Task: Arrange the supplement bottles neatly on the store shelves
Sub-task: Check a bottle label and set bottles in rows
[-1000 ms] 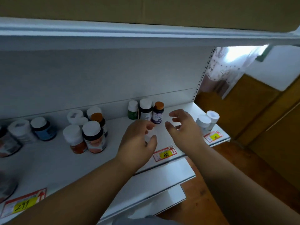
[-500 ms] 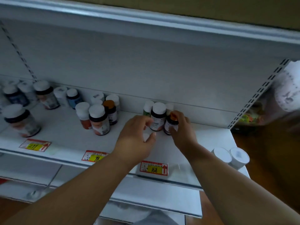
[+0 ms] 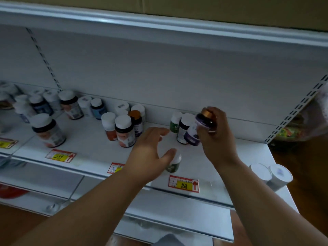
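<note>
In the head view, an orange-capped bottle (image 3: 204, 126) with a purple label is gripped, lifted and tilted, by the right hand (image 3: 215, 137) above the shelf (image 3: 92, 148). The left hand (image 3: 150, 153) is held relaxed beside a small green bottle (image 3: 174, 163). The lifted bottle is best set upright, label forward, beside the white-capped bottles (image 3: 184, 127). Price tags (image 3: 183, 184) reading 168 and 299 are legible; brand names are blurred.

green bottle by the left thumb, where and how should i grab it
Take the green bottle by its white cap and upper sides, coming down from above and the front. It stands upright near the shelf edge, and the left hand, open, hovers beside it.
</note>
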`<action>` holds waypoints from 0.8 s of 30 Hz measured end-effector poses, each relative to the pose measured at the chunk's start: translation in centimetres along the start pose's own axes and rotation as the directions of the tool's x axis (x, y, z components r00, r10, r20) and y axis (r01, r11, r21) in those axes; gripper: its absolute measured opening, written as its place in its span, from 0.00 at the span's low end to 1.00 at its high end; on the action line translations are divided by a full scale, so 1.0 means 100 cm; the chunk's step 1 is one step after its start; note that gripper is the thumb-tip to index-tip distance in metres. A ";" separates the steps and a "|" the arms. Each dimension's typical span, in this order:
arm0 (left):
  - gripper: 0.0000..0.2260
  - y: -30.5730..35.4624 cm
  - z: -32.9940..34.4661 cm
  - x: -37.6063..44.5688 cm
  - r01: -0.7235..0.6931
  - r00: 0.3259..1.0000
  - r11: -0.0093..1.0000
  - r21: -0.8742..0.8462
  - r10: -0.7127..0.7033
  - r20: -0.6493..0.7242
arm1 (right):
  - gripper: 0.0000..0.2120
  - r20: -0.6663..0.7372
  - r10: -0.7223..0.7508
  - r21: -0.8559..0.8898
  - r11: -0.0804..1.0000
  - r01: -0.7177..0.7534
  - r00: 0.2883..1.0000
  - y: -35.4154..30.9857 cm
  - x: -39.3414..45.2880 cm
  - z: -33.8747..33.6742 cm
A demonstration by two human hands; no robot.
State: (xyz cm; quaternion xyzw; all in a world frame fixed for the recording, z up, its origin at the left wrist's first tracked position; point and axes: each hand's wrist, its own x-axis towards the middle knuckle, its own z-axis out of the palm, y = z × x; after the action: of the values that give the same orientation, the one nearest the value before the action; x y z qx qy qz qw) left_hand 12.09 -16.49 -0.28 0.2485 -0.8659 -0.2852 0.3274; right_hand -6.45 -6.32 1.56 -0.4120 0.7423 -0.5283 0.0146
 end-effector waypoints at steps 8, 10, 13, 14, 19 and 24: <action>0.25 -0.098 -0.097 -0.034 -0.062 0.995 0.996 0.064 0.057 0.078 | 0.26 0.229 -0.110 -0.047 0.991 0.124 0.967 -0.104 -0.031 0.124; 0.29 -0.137 -0.119 -0.041 -0.051 0.990 0.979 0.199 0.023 0.137 | 0.27 0.250 -0.092 -0.089 0.989 0.117 0.964 -0.106 -0.051 0.168; 0.34 -0.180 -0.133 -0.044 -0.046 0.969 0.932 0.360 -0.045 0.241 | 0.26 0.243 -0.088 -0.171 0.976 0.132 0.966 -0.101 -0.071 0.217; 0.34 -0.189 -0.133 -0.043 -0.059 0.963 0.923 0.380 -0.048 0.266 | 0.25 0.238 -0.077 -0.197 0.972 0.126 0.968 -0.097 -0.073 0.228; 0.30 -0.205 -0.117 -0.039 -0.209 0.929 0.893 0.398 0.056 0.365 | 0.25 0.211 -0.049 -0.335 0.935 0.119 0.976 -0.089 -0.076 0.252; 0.31 -0.204 -0.098 -0.043 -0.215 0.946 0.867 0.450 0.071 0.315 | 0.25 0.183 -0.064 -0.368 0.921 0.129 0.981 -0.087 -0.078 0.251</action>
State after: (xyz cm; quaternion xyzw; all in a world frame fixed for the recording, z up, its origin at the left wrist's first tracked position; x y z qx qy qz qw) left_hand 26.82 -31.65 -9.38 0.2118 -0.9637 -0.0702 0.1465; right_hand 15.39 -21.73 -5.84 -0.4860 0.8051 -0.3388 -0.0289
